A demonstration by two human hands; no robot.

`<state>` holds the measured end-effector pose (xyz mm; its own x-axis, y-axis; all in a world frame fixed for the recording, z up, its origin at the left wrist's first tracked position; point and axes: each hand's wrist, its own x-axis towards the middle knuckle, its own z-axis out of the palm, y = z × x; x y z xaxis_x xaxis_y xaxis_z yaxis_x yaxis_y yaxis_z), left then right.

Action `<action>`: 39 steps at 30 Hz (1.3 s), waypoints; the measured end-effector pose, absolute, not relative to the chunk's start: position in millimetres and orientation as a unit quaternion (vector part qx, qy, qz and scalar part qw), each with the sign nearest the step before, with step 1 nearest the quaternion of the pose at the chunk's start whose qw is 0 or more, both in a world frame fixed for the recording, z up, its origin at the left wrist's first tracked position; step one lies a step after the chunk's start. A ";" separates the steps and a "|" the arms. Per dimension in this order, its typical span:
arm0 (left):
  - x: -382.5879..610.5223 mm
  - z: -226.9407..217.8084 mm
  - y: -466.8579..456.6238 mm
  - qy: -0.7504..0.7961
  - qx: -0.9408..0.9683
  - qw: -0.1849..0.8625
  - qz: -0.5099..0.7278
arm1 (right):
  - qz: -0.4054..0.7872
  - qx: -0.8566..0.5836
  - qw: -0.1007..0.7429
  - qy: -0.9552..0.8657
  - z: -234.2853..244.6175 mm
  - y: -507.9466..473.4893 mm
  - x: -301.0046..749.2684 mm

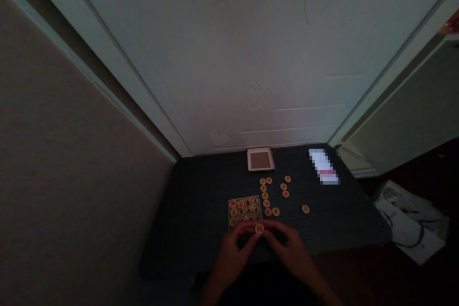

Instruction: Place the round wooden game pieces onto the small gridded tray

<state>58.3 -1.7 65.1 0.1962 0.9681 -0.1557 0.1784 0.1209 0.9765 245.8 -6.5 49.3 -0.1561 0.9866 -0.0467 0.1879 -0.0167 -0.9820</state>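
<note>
The left hand [234,245] and the right hand [289,244] meet at the near side of the table [201,191], thumbs and fingertips closed together on one round piece [259,228], its red-marked face turned up toward the camera; the gap in each pinch is only as wide as the piece, though how the hold is shared between the hands I cannot tell; the piece is raised over the near edge of the box [229,214], whose rows of like pieces are partly hidden by the hands; beyond it, seven loose pieces [265,196] stand in a bracket-like line, three more [283,186] lie to their right, and a single piece [305,209] sits apart; an open lid [260,159] rests near the wall; the step in hand looks like handling this one piece; the next move calls, I judge, for one hand to ease off while the other keeps a light pinch.
</note>
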 end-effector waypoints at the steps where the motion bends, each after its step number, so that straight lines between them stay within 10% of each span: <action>1: 57.8 64.7 -1.6 0.520 0.557 0.536 0.363 | 0.499 -0.513 0.400 -0.573 48.5 -6.4 245.7; 39: -4.7 11.5 44.9 0.593 0.697 0.234 0.328 | 0.444 -0.523 0.436 -0.583 33.8 29.8 246.3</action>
<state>-4.7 44.9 11.5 0.0814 0.9803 0.1800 0.6724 -0.1873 0.7161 246.3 29.8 33.8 -0.0736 0.9964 0.0429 0.2221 0.0583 -0.9733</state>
